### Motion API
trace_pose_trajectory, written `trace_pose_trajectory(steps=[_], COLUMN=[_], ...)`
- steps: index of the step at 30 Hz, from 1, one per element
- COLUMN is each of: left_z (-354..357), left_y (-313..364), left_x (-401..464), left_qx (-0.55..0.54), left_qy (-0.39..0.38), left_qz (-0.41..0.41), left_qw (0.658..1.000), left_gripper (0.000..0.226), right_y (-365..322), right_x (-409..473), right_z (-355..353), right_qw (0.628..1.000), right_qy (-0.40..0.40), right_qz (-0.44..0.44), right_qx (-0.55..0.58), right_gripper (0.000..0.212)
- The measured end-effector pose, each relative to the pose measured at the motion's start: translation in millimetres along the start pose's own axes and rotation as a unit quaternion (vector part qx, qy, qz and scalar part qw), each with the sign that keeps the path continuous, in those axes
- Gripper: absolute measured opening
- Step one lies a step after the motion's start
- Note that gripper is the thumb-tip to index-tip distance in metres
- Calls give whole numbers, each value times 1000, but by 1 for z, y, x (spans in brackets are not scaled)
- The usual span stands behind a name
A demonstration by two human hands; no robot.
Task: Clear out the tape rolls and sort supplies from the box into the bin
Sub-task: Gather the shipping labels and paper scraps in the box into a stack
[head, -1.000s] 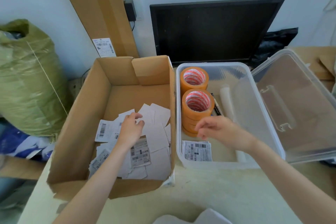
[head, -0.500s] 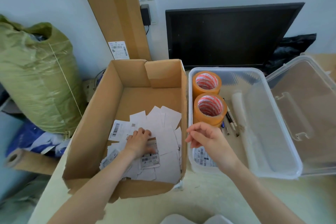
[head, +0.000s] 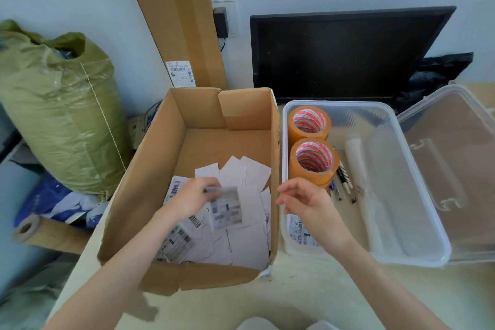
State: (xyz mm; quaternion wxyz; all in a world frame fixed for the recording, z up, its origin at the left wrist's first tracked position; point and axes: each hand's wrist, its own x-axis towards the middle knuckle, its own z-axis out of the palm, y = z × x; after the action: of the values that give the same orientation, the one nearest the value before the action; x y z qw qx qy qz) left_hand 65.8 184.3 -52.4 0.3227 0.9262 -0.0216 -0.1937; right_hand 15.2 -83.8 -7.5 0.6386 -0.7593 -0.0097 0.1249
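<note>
A: Tape rolls (head: 312,159) — where are they now?

B: All the orange ones I can see stand in the clear bin (head: 417,211), in two stacks along its left wall, one behind the other. The cardboard box (head: 150,195) beside it shows no tape at all.

A: So that part is finished?

B: I would judge so. Also in the bin: a few pens (head: 342,179) just right of the near stack, a white tube (head: 353,158) lying lengthwise, and a barcode label (head: 300,233) at the near left corner. The bin's lid (head: 455,169) leans open on the right.

A: What is left, then?

B: A loose heap of paper labels (head: 241,222) on the box floor. They look like the last supplies to sort.

A: And the hands?

B: The left hand (head: 192,197) is inside the box, its fingers (head: 211,190) pinching one blurred label slip (head: 226,207) lifted above the heap. The right hand (head: 302,199) hovers over the gap between box and bin, fingers loosely curled, holding nothing.

A: Anything that could go wrong?

B: The slips are thin and overlapping, so several may come up together or slide off. Both containers rest on the pale surface (head: 321,297), touching or nearly so.
</note>
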Motion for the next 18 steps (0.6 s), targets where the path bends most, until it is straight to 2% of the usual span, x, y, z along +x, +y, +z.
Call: trace_pose_trajectory(steps=[4,7,9,11,16,18], left_z=[-31,-37,-34,-30,-15,-7], left_y=[54,89,100,101,66,35], left_x=[-31,-52,-58,-56,-32,-17], left_qx=[-122,-171,-181,-174,-218,-131], left_qy=[39,41,54,75,144,111], left_qz=[59,103,125,137,67,11], left_qw=[990,979,974,972,963,985], left_gripper=[13,12,14,16,15,15], right_y=[-6,-16,-21,-22,-10,-3], right_x=[4,5,4,2,3,2], right_z=[3,7,11,13,9,10], right_qw=[998,995,995,996,998,998], right_qy=[0,-72,-96,-86,-51,-39], right_qz=[-32,-28,-21,-24,8,24], right_qx=[-58,-56,-22,-5,42,48], right_gripper=[23,33,23,16,17,17])
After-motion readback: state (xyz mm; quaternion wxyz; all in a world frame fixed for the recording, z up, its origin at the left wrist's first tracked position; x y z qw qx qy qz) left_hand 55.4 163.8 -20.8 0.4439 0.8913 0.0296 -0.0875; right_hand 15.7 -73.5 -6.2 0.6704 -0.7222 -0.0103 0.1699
